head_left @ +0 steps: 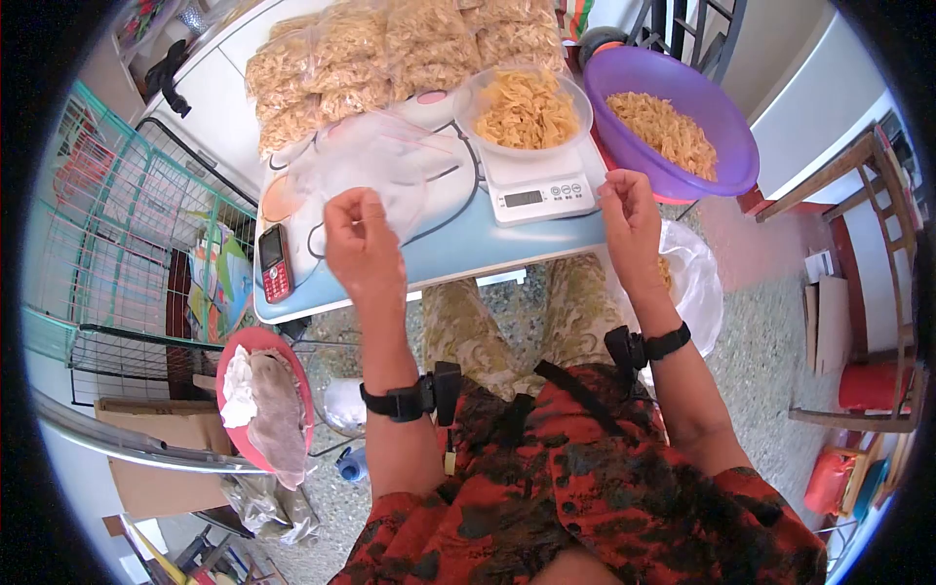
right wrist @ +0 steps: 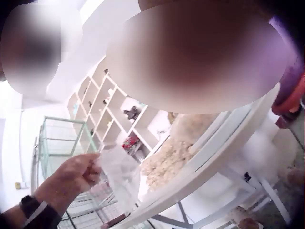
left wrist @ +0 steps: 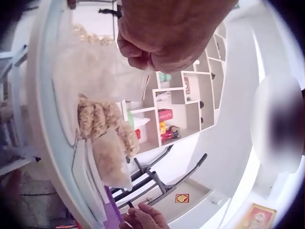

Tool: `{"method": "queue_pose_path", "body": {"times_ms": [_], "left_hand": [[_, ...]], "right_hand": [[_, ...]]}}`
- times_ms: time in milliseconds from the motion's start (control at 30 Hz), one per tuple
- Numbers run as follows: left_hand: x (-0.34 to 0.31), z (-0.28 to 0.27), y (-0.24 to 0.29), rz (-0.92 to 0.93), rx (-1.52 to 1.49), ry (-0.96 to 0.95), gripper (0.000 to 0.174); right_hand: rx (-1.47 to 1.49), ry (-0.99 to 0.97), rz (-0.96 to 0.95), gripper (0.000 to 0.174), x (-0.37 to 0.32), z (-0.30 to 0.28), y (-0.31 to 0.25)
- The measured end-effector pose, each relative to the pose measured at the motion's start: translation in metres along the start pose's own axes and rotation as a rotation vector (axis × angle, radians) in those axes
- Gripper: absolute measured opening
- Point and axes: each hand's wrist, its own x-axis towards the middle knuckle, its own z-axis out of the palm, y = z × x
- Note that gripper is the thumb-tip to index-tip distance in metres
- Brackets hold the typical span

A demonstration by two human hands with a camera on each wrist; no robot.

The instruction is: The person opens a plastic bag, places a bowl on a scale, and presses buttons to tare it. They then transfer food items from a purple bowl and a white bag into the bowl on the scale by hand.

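Observation:
My left hand point(head_left: 366, 244) pinches a clear plastic bag point(head_left: 375, 166), which spreads over the near left part of the table; the right wrist view also shows this hand point(right wrist: 76, 174) and the bag point(right wrist: 121, 171). My right hand point(head_left: 632, 224), fingers loosely bent and nothing visible in them, is beside the right edge of a white scale point(head_left: 543, 200). On the scale stands a translucent bowl point(head_left: 468, 119) holding yellowish flat pieces point(head_left: 526, 109). A purple basin point(head_left: 731, 161) with more such pieces point(head_left: 665, 132) is beyond the right hand.
Filled clear bags point(head_left: 414, 44) are piled along the table's far side. A red phone point(head_left: 276, 265) lies at the table's left edge point(head_left: 268, 310). Wire cages point(head_left: 127, 214) stand left, a pink basin point(head_left: 304, 390) below them, and a white bag point(head_left: 697, 292) at lower right.

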Motion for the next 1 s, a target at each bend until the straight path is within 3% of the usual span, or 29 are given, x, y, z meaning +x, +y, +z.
{"method": "queue_pose_path", "body": {"times_ms": [100, 433, 533, 633, 733, 833, 1000], "left_hand": [[-0.003, 0.016, -0.01, -0.096, -0.104, -0.049, 0.018], [0.004, 0.046, -0.03, -0.061, -0.183, -0.002, 0.017], [0.009, 0.049, -0.017, 0.276, 0.005, 0.105, 0.018], [0.008, 0.051, -0.005, 0.305, 0.07, 0.127, 0.019], [0.008, 0.055, -0.041, 0.135, 0.058, 0.03, 0.019], [0.002, 0.06, -0.058, -0.023, -0.161, -0.029, 0.017], [0.001, 0.06, -0.055, -0.104, -0.252, -0.064, 0.017]], "right_hand": [[-0.029, -0.05, 0.117, 0.015, 0.007, 0.0, 0.019], [0.01, 0.092, 0.021, 0.013, 0.0, 0.007, 0.025], [0.002, 0.1, 0.01, 0.013, -0.001, 0.011, 0.027], [-0.017, 0.102, 0.025, 0.012, -0.002, 0.013, 0.026], [-0.041, 0.095, 0.006, 0.012, -0.002, 0.012, 0.028], [-0.081, 0.081, -0.004, 0.014, -0.003, 0.011, 0.026], [-0.115, 0.02, 0.046, 0.016, 0.0, 0.004, 0.023]]}}
